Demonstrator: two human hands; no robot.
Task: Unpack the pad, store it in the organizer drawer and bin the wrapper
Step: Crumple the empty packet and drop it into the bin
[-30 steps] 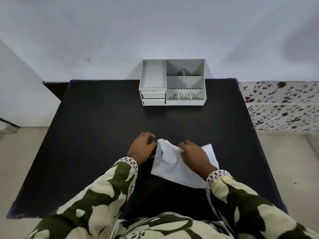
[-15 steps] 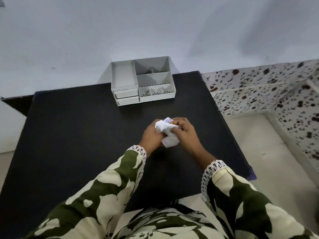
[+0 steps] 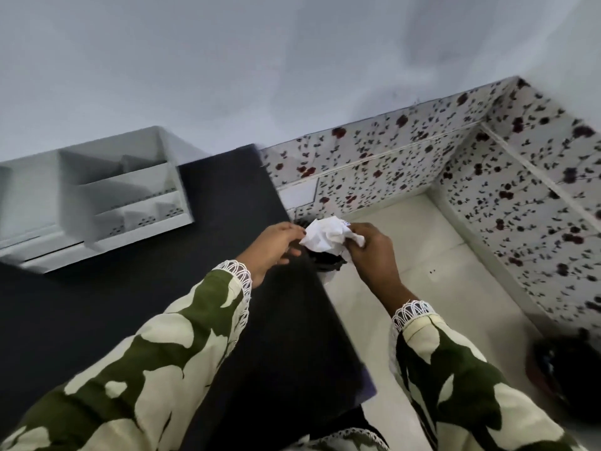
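Note:
A crumpled white wrapper (image 3: 325, 236) is bunched into a ball past the right edge of the black table (image 3: 208, 320). My right hand (image 3: 370, 249) grips it from the right. My left hand (image 3: 276, 245) touches its left side with the fingertips. Directly below the wrapper a dark bin (image 3: 325, 260) on the floor shows only partly. The white organizer (image 3: 97, 196) with its drawers stands on the table at the far left. No pad is visible.
A floral-tiled skirting (image 3: 390, 157) runs along the wall and the right side, around a pale floor (image 3: 422, 271). A dark round object (image 3: 566, 372) sits on the floor at the lower right.
The flat wrapper was crumpled into a ball in both hands. The hands carried it right, from over the table to beyond its edge. The view swung right.

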